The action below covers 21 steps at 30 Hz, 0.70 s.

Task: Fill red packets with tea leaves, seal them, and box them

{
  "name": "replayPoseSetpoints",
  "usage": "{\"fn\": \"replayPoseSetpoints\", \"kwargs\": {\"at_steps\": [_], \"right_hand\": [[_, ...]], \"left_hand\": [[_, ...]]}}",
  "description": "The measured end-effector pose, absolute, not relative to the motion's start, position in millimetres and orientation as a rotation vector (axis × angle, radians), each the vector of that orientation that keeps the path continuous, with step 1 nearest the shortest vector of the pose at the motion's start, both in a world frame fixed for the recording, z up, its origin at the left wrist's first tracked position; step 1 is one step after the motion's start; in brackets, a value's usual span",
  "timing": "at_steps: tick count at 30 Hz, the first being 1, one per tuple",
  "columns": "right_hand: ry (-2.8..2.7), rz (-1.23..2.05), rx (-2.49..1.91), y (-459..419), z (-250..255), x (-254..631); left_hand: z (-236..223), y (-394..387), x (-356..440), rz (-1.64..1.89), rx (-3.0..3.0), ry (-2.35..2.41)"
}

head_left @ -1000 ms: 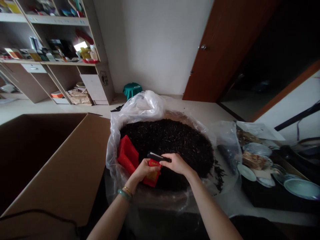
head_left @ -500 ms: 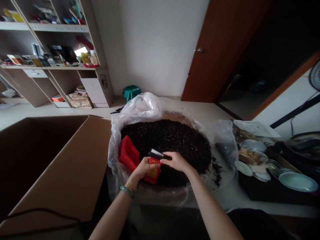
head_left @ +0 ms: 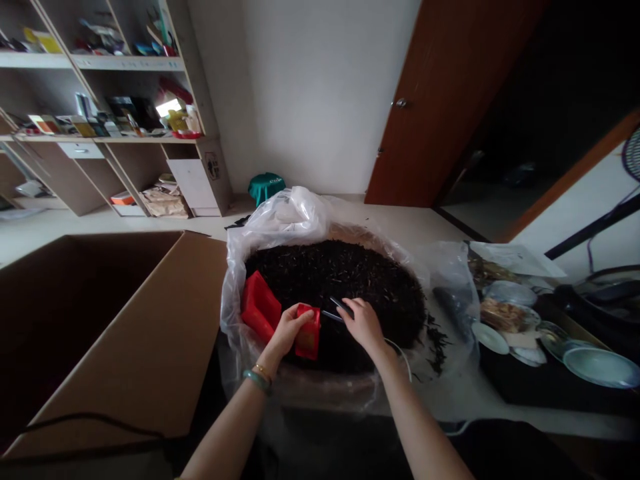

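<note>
My left hand point(head_left: 290, 328) pinches a small red packet point(head_left: 307, 337) with yellowish print by its top edge. In my right hand point(head_left: 363, 323) is a black two-jawed sealer point(head_left: 342, 308), like a small hand-held bag sealer, its jaws apart and just right of the packet. A white cord point(head_left: 406, 360) shows beside my right wrist. Both hands are above a heap of dark, dry, tea-like leaves point(head_left: 345, 273) in a large clear plastic bag point(head_left: 234, 267). A red, angular scoop-like container point(head_left: 261, 307) rests on the leaves to the left.
An open cardboard box point(head_left: 150, 333) stands at the left. On the right are a glass dish point(head_left: 600, 367), a white lid point(head_left: 490, 338) and a bag of brown pieces point(head_left: 503, 313). Spilled leaves point(head_left: 437, 343) lie by the bag. Shelves point(head_left: 125, 63) and a door point(head_left: 425, 100) are behind.
The sealer has come off the packet's top edge to the right, and its jaws have opened. My left hand keeps the packet, now slightly higher and more upright.
</note>
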State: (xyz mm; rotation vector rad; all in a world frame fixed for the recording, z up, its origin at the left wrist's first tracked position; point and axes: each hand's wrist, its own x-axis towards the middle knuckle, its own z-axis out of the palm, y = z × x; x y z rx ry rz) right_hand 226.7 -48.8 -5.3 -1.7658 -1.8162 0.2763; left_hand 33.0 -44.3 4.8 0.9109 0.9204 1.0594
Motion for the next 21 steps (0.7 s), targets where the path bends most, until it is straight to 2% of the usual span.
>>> {"fn": "replayPoseSetpoints", "kwargs": {"at_steps": [4, 11, 15, 21], "right_hand": [[-1.594, 0.625, -1.402, -51.9, -1.9, 187.1], [-1.365, 0.807, -1.357, -50.1, -6.6, 164.7], [-1.251, 1.018, -1.350, -50.2, -14.0, 174.2], [-0.647, 0.916, -1.238, -48.4, -21.8, 198.3]], "left_hand": [[4.9, -43.0, 33.3, 1.080, 0.883, 0.929], [-4.4, -39.9, 32.2, 1.061, 0.808, 0.972], [-13.8, -37.3, 30.6, 1.023, 0.835, 0.983], [-28.3, -31.3, 31.2, 1.031, 0.875, 0.929]]}}
